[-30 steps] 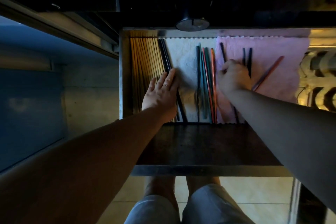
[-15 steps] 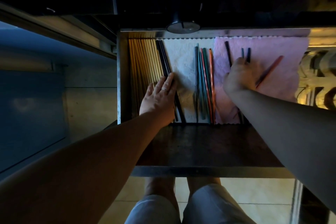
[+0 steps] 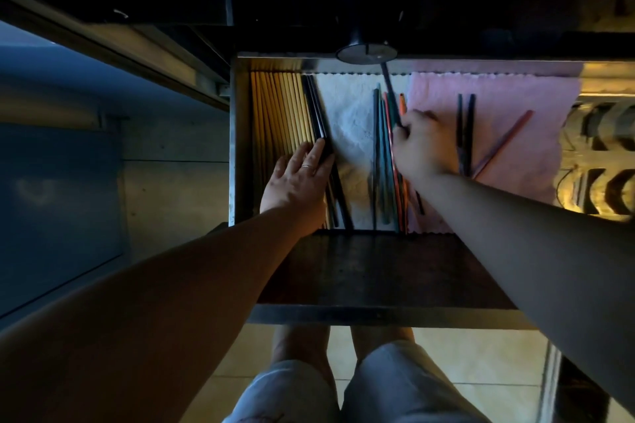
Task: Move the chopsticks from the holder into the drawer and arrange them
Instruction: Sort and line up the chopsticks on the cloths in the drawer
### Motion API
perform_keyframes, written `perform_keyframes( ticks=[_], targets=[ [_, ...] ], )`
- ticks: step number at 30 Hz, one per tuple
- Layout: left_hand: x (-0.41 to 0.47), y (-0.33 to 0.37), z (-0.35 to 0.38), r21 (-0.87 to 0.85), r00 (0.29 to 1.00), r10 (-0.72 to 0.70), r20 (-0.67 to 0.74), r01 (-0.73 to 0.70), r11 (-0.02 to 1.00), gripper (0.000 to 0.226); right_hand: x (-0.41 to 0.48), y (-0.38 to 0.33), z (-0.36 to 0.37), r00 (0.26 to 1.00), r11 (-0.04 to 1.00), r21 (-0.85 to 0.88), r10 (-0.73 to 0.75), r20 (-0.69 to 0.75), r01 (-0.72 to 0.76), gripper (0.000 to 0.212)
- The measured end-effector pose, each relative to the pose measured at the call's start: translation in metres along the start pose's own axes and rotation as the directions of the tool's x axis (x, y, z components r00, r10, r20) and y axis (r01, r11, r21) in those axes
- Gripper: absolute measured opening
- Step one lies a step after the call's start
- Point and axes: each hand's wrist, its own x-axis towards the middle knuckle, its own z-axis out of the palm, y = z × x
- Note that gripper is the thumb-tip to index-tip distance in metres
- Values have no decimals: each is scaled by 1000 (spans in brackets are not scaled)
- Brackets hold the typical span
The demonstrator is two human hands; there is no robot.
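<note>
The open drawer holds several yellow wooden chopsticks packed along its left wall, with black chopsticks beside them. My left hand lies flat on these, fingers apart, a ring on one finger. A bundle of teal, red and orange chopsticks lies mid-drawer on a white cloth. My right hand is shut on a black chopstick that slants up toward the back wall. Two dark chopsticks and a reddish one lie on a pink cloth.
A round black base, perhaps the holder, stands on the dark counter edge above the drawer's back wall. The drawer's dark front panel is near me, with my legs and the tiled floor below. A patterned surface glows at the right.
My right hand moved left from the pink cloth to the coloured bundle, carrying a black chopstick. My left hand stayed on the yellow and black chopsticks.
</note>
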Motion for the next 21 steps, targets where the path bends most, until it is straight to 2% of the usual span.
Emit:
perform_keyframes(
  ticks=[4, 9, 12, 16, 21],
  targets=[
    [0, -6, 0, -1, 1000, 15, 27, -15, 1000, 84, 2, -22, 25, 995, 996, 79, -44, 94, 36, 19],
    [-2, -16, 0, -21, 999, 3, 38, -2, 1000, 84, 1, -42, 43, 980, 995, 100, 4, 199, -25, 18],
    [-3, -19, 2, -14, 999, 22, 39, -21, 1000, 85, 0, -45, 48, 984, 994, 109, -2, 176, -18, 20],
    [-3, -19, 6, -34, 1000, 17, 12, -16, 999, 85, -8, -40, 50, 987, 986, 143, 64, 145, -85, 16],
    [-2, -19, 6, -41, 1000, 16, 14, -15, 999, 83, -16, -49, 57, 970, 970, 196, 102, 221, -147, 27]
  ],
)
